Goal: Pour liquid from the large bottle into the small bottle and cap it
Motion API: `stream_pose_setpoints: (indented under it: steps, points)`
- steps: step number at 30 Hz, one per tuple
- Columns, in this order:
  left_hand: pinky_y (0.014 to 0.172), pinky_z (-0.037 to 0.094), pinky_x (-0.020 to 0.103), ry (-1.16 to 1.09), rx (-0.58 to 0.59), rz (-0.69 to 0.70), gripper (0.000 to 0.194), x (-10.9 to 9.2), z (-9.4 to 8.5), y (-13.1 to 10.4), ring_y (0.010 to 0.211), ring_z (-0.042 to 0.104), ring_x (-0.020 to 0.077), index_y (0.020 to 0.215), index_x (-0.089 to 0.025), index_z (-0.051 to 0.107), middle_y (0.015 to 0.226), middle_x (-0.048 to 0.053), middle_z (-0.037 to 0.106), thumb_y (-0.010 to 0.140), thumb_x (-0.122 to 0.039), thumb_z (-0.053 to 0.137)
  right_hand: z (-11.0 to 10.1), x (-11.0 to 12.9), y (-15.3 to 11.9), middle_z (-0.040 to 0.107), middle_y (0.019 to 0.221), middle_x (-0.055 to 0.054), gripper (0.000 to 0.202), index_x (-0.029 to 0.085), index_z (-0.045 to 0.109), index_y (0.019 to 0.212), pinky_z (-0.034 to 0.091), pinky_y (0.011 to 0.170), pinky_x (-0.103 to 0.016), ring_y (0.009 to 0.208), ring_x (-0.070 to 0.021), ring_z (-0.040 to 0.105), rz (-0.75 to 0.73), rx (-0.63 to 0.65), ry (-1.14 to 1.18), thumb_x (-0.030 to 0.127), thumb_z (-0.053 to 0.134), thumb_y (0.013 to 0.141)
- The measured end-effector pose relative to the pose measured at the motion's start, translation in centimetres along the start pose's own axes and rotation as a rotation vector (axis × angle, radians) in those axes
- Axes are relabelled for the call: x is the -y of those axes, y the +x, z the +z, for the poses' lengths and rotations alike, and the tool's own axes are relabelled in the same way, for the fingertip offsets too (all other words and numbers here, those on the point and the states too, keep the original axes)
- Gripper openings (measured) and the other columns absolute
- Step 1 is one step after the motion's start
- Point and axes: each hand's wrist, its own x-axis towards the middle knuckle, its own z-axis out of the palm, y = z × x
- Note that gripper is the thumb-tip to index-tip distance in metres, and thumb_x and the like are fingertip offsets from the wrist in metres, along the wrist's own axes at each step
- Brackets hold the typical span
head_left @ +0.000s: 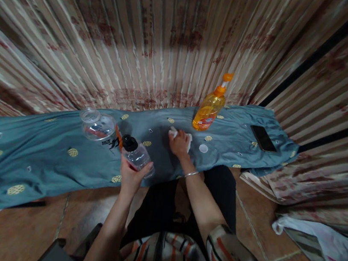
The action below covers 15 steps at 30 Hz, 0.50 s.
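My left hand (pixel 132 175) is wrapped round a clear water bottle (pixel 139 157) with a black lid. An orange strap lies along the bottle's left side, with dark lettering beside it. My right hand (pixel 179 143) is closed on a crumpled white cloth or tissue (pixel 188 141), pressed down on the blue-green table cover (pixel 163 163). Just right of that hand lies a small round white disc (pixel 203 148). Beyond it stands a pump bottle of orange liquid (pixel 208 111) with an orange top.
A clear round jar (pixel 98 126) lies on the cover at the left. A dark phone (pixel 263 139) rests toward the right end. Pleated curtains (pixel 173 39) hang close behind the table and on the right. White plastic bags (pixel 324 238) sit at lower right.
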Motion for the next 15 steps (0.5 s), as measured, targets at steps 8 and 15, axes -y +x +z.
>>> stream_pose_setpoints:
  steps: [8,15]
  points:
    - [0.092,0.061,0.044,-0.078,0.012,-0.031,0.074,-2.5,-0.1,0.1,0.092,0.074,0.0271,0.102,-0.018,0.067,0.099,0.009,0.076,0.05,-0.064,0.094,1.6,-0.5,-10.5,0.066,0.149,-0.013,0.039,0.021,0.078,0.119,0.023,0.135,-0.051,0.153,-0.0302,0.047,-0.07,0.383,0.057,0.034,0.076,0.082]
    - [0.091,0.064,0.044,-0.123,0.066,0.085,0.052,-5.0,-1.8,-0.1,0.092,0.075,0.0263,0.091,-0.021,0.07,0.088,0.005,0.075,0.059,-0.052,0.096,-2.0,-2.0,-10.7,0.081,0.096,-0.01,0.071,0.021,0.078,0.111,0.062,0.097,-0.045,0.104,-0.0273,0.076,0.087,0.206,0.436,0.081,0.045,0.091]
